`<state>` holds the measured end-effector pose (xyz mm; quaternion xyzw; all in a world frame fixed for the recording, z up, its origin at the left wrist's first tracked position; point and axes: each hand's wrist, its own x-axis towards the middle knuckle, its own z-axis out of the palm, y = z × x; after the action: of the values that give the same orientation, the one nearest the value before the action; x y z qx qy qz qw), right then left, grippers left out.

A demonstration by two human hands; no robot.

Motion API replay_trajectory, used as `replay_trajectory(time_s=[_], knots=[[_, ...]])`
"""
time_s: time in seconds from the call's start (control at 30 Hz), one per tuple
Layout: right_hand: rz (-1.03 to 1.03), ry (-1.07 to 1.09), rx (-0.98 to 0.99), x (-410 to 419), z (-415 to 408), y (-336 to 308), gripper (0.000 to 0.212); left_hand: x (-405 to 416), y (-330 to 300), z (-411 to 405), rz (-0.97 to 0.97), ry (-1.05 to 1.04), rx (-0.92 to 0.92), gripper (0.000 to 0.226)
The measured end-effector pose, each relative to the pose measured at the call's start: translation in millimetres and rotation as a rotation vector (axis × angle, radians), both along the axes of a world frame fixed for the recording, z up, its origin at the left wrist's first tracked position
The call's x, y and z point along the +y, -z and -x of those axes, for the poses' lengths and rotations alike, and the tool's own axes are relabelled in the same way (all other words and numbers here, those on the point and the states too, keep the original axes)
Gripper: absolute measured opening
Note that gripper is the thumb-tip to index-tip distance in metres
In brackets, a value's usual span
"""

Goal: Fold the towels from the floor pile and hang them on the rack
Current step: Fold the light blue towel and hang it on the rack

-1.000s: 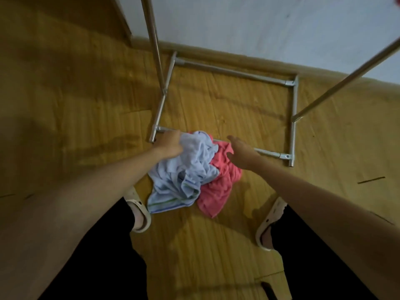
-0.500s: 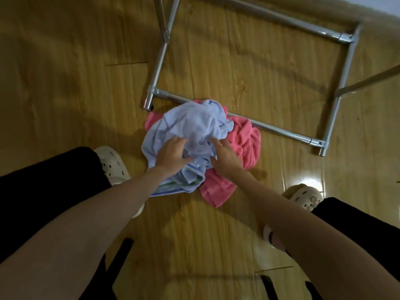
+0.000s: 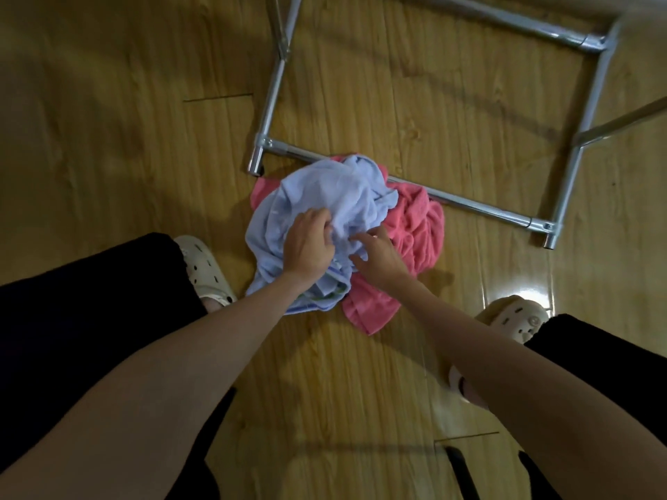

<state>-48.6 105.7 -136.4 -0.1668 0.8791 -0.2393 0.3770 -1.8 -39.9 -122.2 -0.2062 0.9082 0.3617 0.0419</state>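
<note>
Pale blue towel [image 3: 325, 189] with striped hem, pink towel [image 3: 415, 225], silver rack [image 3: 480, 207], cream clogs [image 3: 205, 268].
</note>
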Motion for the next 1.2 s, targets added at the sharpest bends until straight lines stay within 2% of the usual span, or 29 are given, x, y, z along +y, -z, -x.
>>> replay_trajectory(time_s=[0.1,0.23,0.3,0.47,0.53,0.57,0.63,0.77,0.9,1.07,1.2], knots=[[0.072,0.06,0.001,-0.4,-7.8,-22.6,0.039,10.6,-36.9,-4.4,-0.114,-0.122,0.056,0.02],[0.167,0.166,0.025,0.6,-15.2,-63.8,0.058,22.0,-89.8,-9.7,-0.248,-0.242,0.136,0.02],[0.202,0.157,0.028,5.5,-18.7,-82.9,0.059,25.4,-119.1,-10.0,-0.298,-0.283,0.172,0.018],[0.317,0.099,0.127,19.3,-27.8,-152.2,0.026,28.3,-201.7,-16.7,-0.407,-0.335,0.287,0.034],[0.389,0.11,0.209,24.6,-34.6,-187.3,0.014,28.3,-234.6,-27.4,-0.479,-0.341,0.299,0.028],[0.431,0.117,0.254,28.2,-39.5,-205.1,0.011,28.3,-249.4,-33.5,-0.497,-0.33,0.304,0.022],[0.525,0.163,0.303,35.2,-51.1,-241.3,0.021,29.0,-275.7,-45.2,-0.505,-0.301,0.325,0.013],[0.638,0.22,0.33,48.0,-73.6,-314.3,0.022,31.1,-328.4,-59.6,-0.519,-0.266,0.434,0.011],[0.782,0.217,0.409,58.2,-92.1,-380.2,0.034,33.0,-371.4,-73.5,-0.536,-0.154,0.469,0.01],[0.851,0.235,0.512,65.5,-100.4,-438.1,0.017,38.1,-420.9,-79.7,-0.502,-0.042,0.502,0.008],[0.967,0.296,0.492,67.8,-100.2,-481.8,0.01,37.3,-454.7,-71.7,-0.405,0.028,0.545,0.006]])
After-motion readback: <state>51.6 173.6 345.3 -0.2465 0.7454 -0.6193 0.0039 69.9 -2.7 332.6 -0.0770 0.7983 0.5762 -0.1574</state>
